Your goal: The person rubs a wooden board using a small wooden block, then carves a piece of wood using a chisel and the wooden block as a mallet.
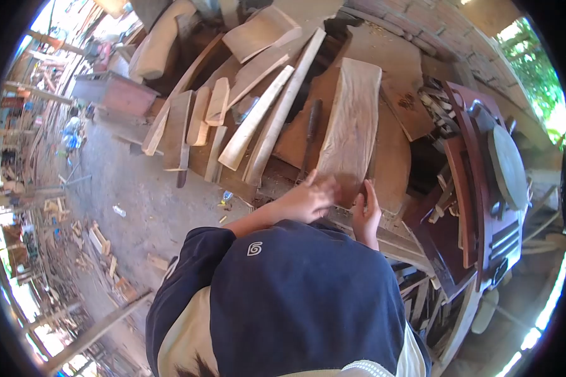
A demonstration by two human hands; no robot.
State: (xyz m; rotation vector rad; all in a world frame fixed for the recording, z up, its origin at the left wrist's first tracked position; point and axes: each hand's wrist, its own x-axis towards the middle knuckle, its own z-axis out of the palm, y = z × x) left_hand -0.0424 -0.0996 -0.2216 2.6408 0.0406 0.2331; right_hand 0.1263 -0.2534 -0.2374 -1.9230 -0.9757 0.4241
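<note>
A wide, wavy-grained wooden board [350, 119] lies lengthwise ahead of me on the workbench. My left hand [314, 196] is over the near left end of this board. Its fingers are stretched across the wood and blurred by motion. At the near right corner, my right hand [366, 213] has its fingers up and straight beside the board's edge, thumb apart. Whether that hand presses on the edge, I cannot tell. Left of the board lies a long dark tool [312, 129], perhaps a file or chisel.
Long pale wood strips [258, 119] and shorter blocks [217, 100] lie to the left on the bench. Dark red wooden furniture [468, 188] with a round piece [508, 166] stands close on the right. A reddish chest [122, 94] and scattered offcuts are on the left.
</note>
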